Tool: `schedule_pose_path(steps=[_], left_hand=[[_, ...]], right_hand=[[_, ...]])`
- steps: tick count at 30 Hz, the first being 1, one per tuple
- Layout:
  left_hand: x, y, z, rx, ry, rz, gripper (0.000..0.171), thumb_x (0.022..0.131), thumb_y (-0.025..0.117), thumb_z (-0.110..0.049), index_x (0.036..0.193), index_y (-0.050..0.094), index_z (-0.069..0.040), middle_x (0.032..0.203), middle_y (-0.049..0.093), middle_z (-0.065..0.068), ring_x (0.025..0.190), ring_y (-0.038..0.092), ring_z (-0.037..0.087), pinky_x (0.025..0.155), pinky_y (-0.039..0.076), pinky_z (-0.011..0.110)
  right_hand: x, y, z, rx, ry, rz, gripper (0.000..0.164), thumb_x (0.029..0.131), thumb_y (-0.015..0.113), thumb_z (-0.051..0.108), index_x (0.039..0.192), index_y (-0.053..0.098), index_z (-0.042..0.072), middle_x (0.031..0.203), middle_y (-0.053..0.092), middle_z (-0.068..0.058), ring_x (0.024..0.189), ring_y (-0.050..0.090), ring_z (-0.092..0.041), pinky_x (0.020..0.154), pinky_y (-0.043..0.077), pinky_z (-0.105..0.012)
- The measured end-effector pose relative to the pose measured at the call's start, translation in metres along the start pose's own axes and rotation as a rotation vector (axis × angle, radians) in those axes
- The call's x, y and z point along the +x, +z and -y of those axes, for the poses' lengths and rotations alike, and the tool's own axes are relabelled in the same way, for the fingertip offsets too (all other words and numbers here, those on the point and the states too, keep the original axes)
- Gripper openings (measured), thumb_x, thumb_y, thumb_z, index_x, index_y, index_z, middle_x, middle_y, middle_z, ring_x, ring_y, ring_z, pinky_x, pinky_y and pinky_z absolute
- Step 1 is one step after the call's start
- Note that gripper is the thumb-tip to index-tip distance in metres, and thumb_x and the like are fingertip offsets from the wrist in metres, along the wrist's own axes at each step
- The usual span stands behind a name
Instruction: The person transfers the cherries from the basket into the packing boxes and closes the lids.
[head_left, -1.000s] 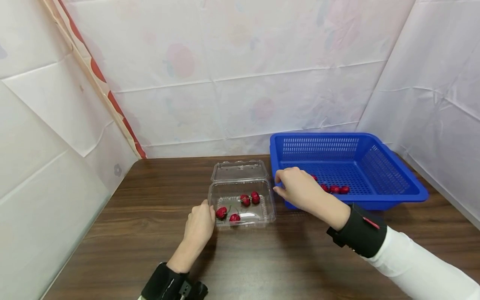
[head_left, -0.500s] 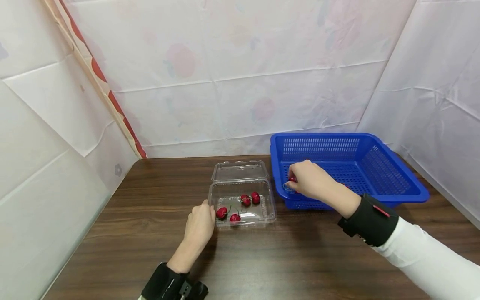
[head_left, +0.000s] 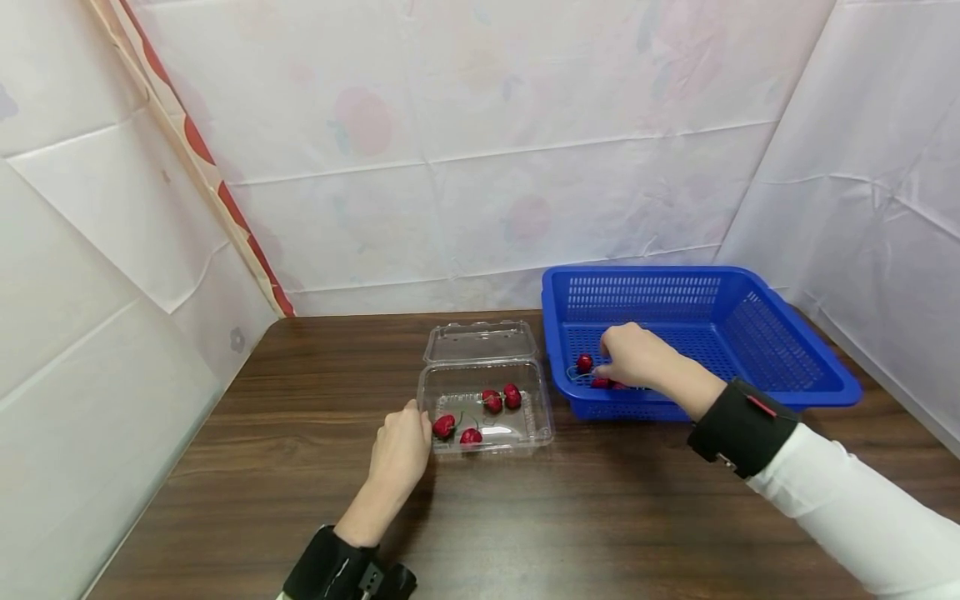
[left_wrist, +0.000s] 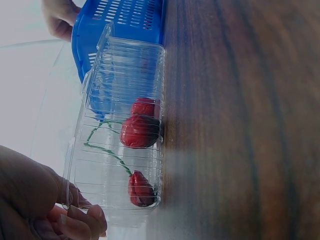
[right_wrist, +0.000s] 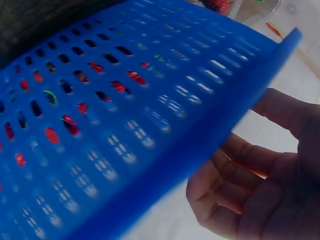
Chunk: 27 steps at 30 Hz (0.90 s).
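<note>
A hinged clear plastic container [head_left: 491,373] stands on the table, lid folded back. Several red cherries [head_left: 444,427] with green stems lie in it. My left hand [head_left: 401,450] pinches its left rim; in the left wrist view the thumb and fingers [left_wrist: 82,220] meet at that edge. Over the near left part of the blue basket [head_left: 697,275], my right hand [head_left: 641,360] reaches down among more cherries [head_left: 600,382]. One cherry [head_left: 584,363] lies left of its fingertips. In the right wrist view, the basket rim partly covers its loosely bent fingers [right_wrist: 250,175], thumb apart.
The dark wooden table [head_left: 525,525] ends at a white patterned sheet [head_left: 465,167] behind. White sheeting also hangs at both sides. The basket's raised, slotted walls stand close to the container's right side. Each wrist wears a black band [head_left: 746,425].
My right hand has moved from the basket's left edge rightward into the basket, uncovering a cherry at the left. The left hand and container have stayed put.
</note>
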<state>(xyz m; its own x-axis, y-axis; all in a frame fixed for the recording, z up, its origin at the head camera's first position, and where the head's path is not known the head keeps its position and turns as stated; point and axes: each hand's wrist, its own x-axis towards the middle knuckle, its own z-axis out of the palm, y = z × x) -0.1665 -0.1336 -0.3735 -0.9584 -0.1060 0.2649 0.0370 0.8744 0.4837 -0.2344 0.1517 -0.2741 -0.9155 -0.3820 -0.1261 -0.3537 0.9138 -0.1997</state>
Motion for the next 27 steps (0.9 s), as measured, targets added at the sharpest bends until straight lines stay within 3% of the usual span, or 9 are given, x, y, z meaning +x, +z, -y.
schedule_pose_path(steps=[10,21,27], left_hand=[[0.0,-0.001,0.0,-0.003,0.001,0.003,0.015,0.087,0.051,-0.007,0.085,0.056,0.007,0.067,0.058,0.022,0.056,0.059,0.034,0.04,0.041,0.041],[0.0,0.0,0.0,-0.004,-0.006,0.004,0.017,0.087,0.051,-0.007,0.089,0.057,0.008,0.069,0.059,0.022,0.057,0.059,0.035,0.041,0.041,0.041],[0.0,0.002,0.0,-0.004,-0.002,-0.013,0.015,0.086,0.052,-0.007,0.083,0.056,0.006,0.068,0.059,0.022,0.058,0.059,0.037,0.041,0.042,0.043]], right_hand=[[0.008,0.009,-0.013,0.033,0.059,0.073,0.027,0.083,0.064,0.021,0.063,0.051,0.007,0.054,0.046,-0.001,0.049,0.041,-0.012,0.049,0.032,-0.024],[0.02,0.02,-0.027,0.048,0.123,0.173,0.026,0.082,0.065,0.02,0.064,0.051,0.007,0.06,0.042,-0.001,0.054,0.042,-0.014,0.049,0.035,-0.025],[0.022,0.024,-0.032,0.032,0.128,0.2,0.022,0.082,0.065,0.018,0.066,0.055,0.006,0.061,0.047,-0.002,0.056,0.043,-0.013,0.052,0.035,-0.025]])
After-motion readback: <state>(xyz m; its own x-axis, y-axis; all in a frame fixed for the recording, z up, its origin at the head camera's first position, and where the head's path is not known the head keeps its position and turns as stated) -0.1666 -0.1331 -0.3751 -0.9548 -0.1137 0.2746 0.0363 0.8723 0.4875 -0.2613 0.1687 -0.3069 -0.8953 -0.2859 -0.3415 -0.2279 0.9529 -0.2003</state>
